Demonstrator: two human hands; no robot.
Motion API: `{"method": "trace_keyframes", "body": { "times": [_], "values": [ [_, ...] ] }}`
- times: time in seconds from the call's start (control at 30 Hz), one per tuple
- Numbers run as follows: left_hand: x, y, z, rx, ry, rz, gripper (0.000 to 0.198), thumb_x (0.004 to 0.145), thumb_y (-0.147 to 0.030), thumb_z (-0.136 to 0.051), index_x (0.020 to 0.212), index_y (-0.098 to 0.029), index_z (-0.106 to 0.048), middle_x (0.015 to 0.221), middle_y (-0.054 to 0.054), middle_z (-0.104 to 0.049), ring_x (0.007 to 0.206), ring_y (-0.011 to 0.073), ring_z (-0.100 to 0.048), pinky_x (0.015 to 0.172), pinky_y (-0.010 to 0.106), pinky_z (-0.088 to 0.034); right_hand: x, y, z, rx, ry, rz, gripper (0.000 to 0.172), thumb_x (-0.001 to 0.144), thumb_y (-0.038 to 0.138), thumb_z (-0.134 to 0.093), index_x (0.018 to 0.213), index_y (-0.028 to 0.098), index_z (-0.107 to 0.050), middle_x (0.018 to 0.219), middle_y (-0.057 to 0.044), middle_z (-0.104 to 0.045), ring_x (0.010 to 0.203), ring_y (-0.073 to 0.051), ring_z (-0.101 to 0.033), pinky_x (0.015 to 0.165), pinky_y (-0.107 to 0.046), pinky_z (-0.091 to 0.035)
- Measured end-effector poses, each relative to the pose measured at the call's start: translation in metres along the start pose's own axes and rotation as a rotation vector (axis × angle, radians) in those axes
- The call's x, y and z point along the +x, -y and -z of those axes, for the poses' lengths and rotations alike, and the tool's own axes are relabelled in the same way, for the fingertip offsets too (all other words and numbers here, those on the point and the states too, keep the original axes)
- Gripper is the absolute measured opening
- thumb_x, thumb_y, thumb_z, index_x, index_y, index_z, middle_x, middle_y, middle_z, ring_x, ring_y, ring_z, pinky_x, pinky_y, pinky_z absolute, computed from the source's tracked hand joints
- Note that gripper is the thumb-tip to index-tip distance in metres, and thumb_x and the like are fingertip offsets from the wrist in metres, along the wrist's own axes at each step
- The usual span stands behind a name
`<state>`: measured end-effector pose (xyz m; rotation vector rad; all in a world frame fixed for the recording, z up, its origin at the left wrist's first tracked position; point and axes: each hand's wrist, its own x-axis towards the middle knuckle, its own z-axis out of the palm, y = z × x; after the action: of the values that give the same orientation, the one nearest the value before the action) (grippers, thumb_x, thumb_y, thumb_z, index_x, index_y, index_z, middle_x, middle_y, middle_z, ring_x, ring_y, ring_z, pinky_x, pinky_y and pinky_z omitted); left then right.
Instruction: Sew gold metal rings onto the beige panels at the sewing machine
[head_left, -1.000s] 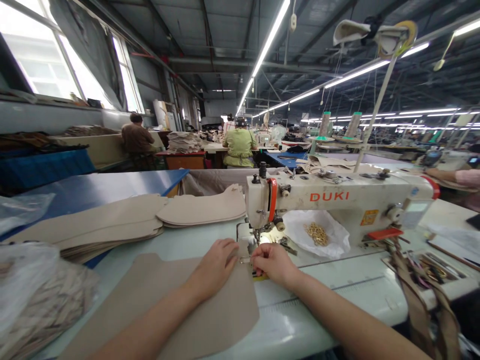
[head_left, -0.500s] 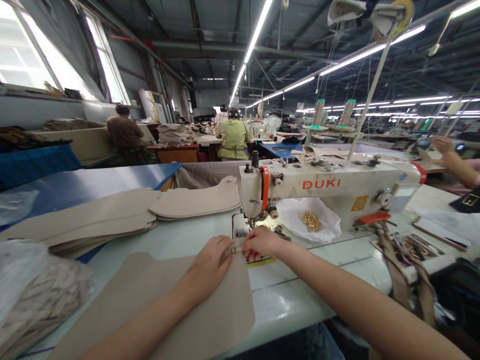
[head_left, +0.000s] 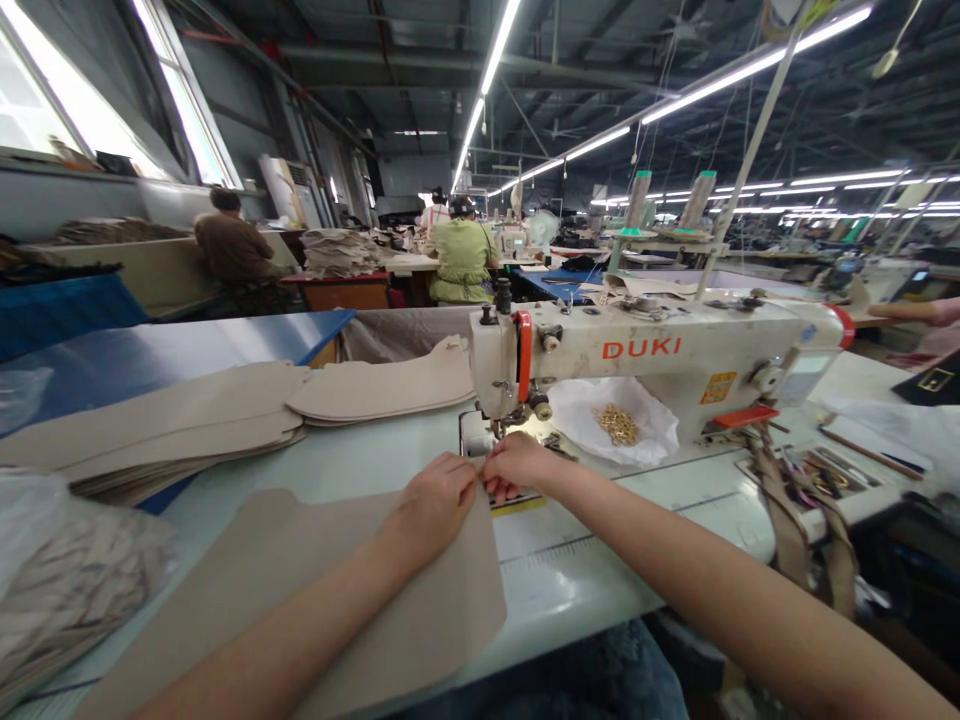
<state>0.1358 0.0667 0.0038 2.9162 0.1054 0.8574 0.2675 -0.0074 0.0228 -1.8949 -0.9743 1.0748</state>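
A large beige panel (head_left: 315, 590) lies flat on the pale green machine table, its upper right corner close to the presser foot of the sewing machine (head_left: 577, 345). My left hand (head_left: 435, 505) rests on that panel, its fingers curled together at the corner. Just in front of the needle area, my right hand (head_left: 521, 466) pinches with thumb and fingers, nearly touching the left fingertips. Between the two hands a bit of a narrow beige strip (head_left: 478, 463) shows; the fingers hide most of it.
Stacked beige panels (head_left: 172, 410) lie left of the machine, with another pile (head_left: 390, 385) behind the panel. Small gold metal pieces (head_left: 616, 424) sit in white wrapping under the machine arm. A parts tray (head_left: 832, 475) with hanging straps is at right. Other people work beyond.
My hands have come closer together at the panel's corner, and the strip between them is now mostly covered. The view has tilted and shifted slightly.
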Motion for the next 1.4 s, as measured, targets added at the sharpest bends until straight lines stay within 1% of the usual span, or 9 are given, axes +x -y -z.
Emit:
{"method": "trace_keyframes", "body": {
  "times": [0.13, 0.2, 0.3, 0.5, 0.77, 1.0, 1.13, 1.3, 1.4],
  "values": [
    [0.002, 0.002, 0.001, -0.021, 0.027, 0.027, 0.019, 0.075, -0.005, -0.049, 0.064, -0.018, -0.056, 0.066, 0.002, -0.062, 0.068, 0.0166, -0.057, 0.065, 0.026, -0.048, -0.012, -0.007, 0.002, -0.196, -0.109, 0.171, 0.020, 0.073, 0.009, -0.050, 0.055, 0.015, -0.056, 0.048, 0.003, -0.056, 0.047, -0.010, -0.055, 0.052, -0.019, -0.044],
    [0.001, 0.002, 0.001, -0.035, 0.027, 0.043, 0.017, 0.075, -0.004, -0.050, 0.065, -0.017, -0.056, 0.067, 0.003, -0.063, 0.069, 0.0170, -0.057, 0.066, 0.027, -0.048, -0.021, -0.015, 0.004, -0.301, -0.186, 0.301, 0.016, 0.076, 0.012, -0.052, 0.065, 0.016, -0.062, 0.062, 0.000, -0.062, 0.064, -0.013, -0.059, 0.064, -0.023, -0.044],
    [0.000, 0.002, 0.002, -0.058, 0.014, 0.060, 0.016, 0.074, -0.005, -0.051, 0.067, -0.017, -0.057, 0.069, 0.003, -0.064, 0.071, 0.0172, -0.058, 0.067, 0.027, -0.048, -0.031, -0.028, 0.007, -0.425, -0.237, 0.480, 0.013, 0.078, 0.013, -0.055, 0.079, 0.018, -0.067, 0.083, -0.004, -0.064, 0.086, -0.018, -0.056, 0.080, -0.028, -0.039],
    [0.000, 0.001, 0.001, -0.064, -0.016, 0.053, 0.017, 0.074, -0.005, -0.050, 0.065, -0.018, -0.056, 0.066, 0.001, -0.063, 0.068, 0.0160, -0.057, 0.064, 0.026, -0.047, -0.034, -0.044, 0.006, -0.843, -0.346, 0.861, 0.019, 0.086, 0.015, -0.049, 0.088, 0.019, -0.068, 0.078, -0.004, -0.060, 0.077, -0.017, -0.051, 0.067, -0.025, -0.037],
    [0.000, 0.005, 0.000, -0.086, 0.004, 0.064, 0.017, 0.075, -0.007, -0.050, 0.064, -0.019, -0.055, 0.066, 0.001, -0.062, 0.069, 0.0161, -0.057, 0.065, 0.026, -0.047, -0.036, -0.037, 0.007, -1.028, -0.325, 0.897, 0.016, 0.086, 0.015, -0.051, 0.090, 0.018, -0.066, 0.077, -0.004, -0.058, 0.075, -0.017, -0.050, 0.067, -0.026, -0.039],
    [-0.002, 0.005, -0.002, -0.104, -0.024, 0.055, 0.017, 0.076, -0.006, -0.050, 0.066, -0.019, -0.055, 0.067, 0.001, -0.062, 0.070, 0.0161, -0.057, 0.065, 0.026, -0.047, -0.062, -0.040, 0.024, -1.183, -0.160, 1.039, 0.015, 0.091, 0.019, -0.049, 0.095, 0.017, -0.062, 0.084, -0.004, -0.060, 0.082, -0.018, -0.050, 0.074, -0.029, -0.041],
    [-0.002, 0.005, -0.003, -0.109, -0.031, 0.069, 0.017, 0.074, -0.005, -0.050, 0.066, -0.019, -0.055, 0.067, 0.001, -0.063, 0.070, 0.0162, -0.057, 0.065, 0.026, -0.047, -0.068, -0.041, 0.021, -1.236, -0.100, 1.088, 0.013, 0.090, 0.021, -0.051, 0.099, 0.015, -0.059, 0.090, -0.004, -0.060, 0.088, -0.018, -0.051, 0.080, -0.030, -0.041],
    [-0.002, 0.002, 0.000, -0.096, -0.014, 0.080, 0.018, 0.076, -0.005, -0.048, 0.067, -0.019, -0.055, 0.067, 0.001, -0.062, 0.068, 0.0158, -0.056, 0.063, 0.026, -0.048, -0.049, -0.038, 0.005, -1.128, -0.216, 1.117, 0.013, 0.089, 0.024, -0.052, 0.083, 0.015, -0.060, 0.085, -0.004, -0.061, 0.089, -0.018, -0.052, 0.086, -0.031, -0.042],
    [-0.002, 0.002, 0.001, -0.094, -0.008, 0.084, 0.018, 0.078, -0.009, -0.047, 0.065, -0.019, -0.054, 0.065, 0.001, -0.061, 0.067, 0.0157, -0.056, 0.061, 0.026, -0.048, -0.041, -0.038, 0.000, -1.040, -0.260, 1.103, 0.011, 0.088, 0.022, -0.053, 0.082, 0.014, -0.059, 0.084, -0.005, -0.062, 0.087, -0.018, -0.054, 0.085, -0.030, -0.044]
  ]
}}
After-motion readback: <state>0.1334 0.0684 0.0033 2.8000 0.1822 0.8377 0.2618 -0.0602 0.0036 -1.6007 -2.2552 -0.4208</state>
